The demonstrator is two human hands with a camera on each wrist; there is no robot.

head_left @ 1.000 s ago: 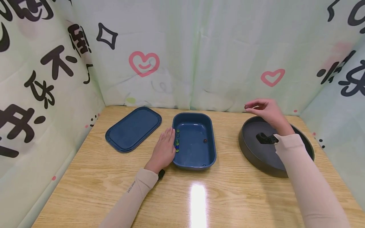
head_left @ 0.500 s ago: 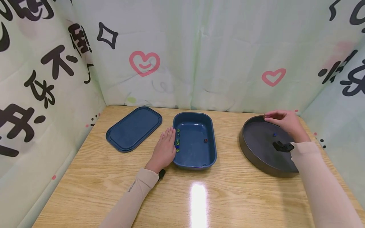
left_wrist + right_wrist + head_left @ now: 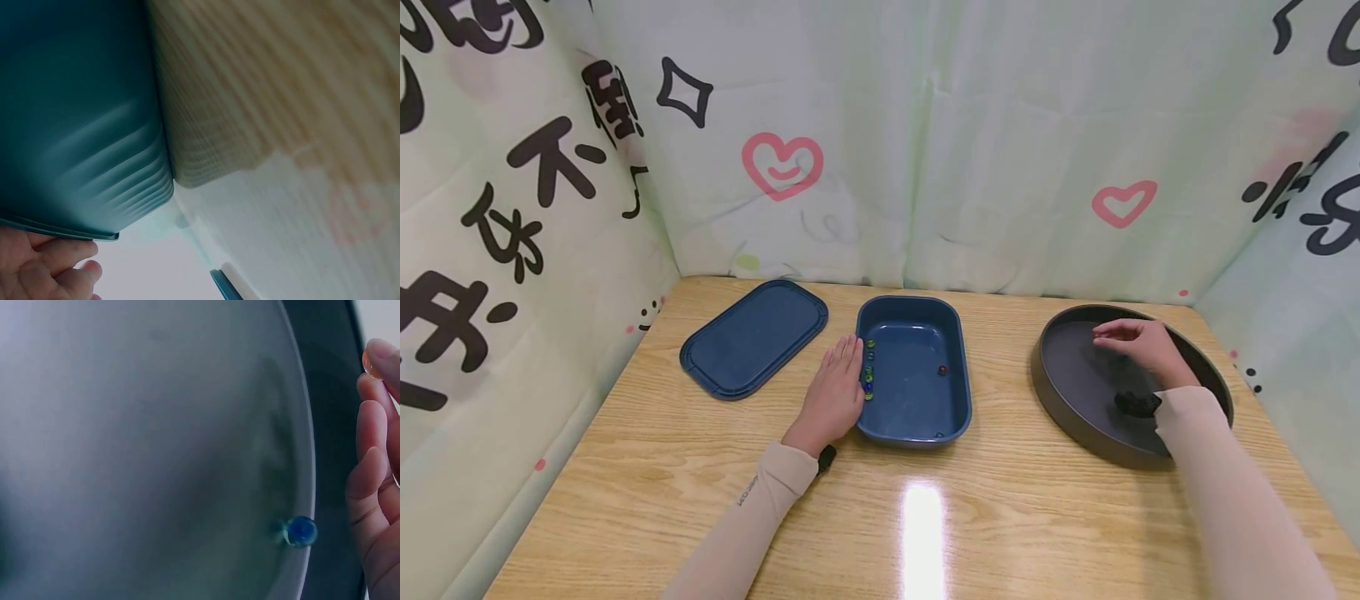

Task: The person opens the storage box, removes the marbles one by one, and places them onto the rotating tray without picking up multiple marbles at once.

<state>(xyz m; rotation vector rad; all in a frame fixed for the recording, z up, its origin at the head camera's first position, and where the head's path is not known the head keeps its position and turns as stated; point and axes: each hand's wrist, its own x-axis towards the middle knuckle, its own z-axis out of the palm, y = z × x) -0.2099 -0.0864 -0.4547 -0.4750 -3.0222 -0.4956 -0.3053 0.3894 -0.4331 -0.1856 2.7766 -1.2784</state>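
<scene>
My right hand (image 3: 1138,343) is held over the round dark grey pan (image 3: 1071,408). Between its thumb and forefinger it pinches an orange-red marble (image 3: 371,365), plain in the right wrist view. A blue marble (image 3: 301,532) lies inside the pan near its wall. My left hand (image 3: 831,392) rests with fingers straight against the left rim of the deep blue rectangular container (image 3: 906,408). Several green and blue marbles (image 3: 868,377) are lined up along that container's left side. A brownish-red marble (image 3: 943,370) sits toward its right, and a clear marble (image 3: 939,434) near the front wall.
A flat blue lid (image 3: 752,340) lies on the wooden table (image 3: 992,508) behind and left of my left hand. Printed curtains (image 3: 1000,150) stand round the back and sides of the table.
My right hand, pinching the marble, has gone from above the pan's back left rim to the right, then come forward and left over the pan. The left hand stays put.
</scene>
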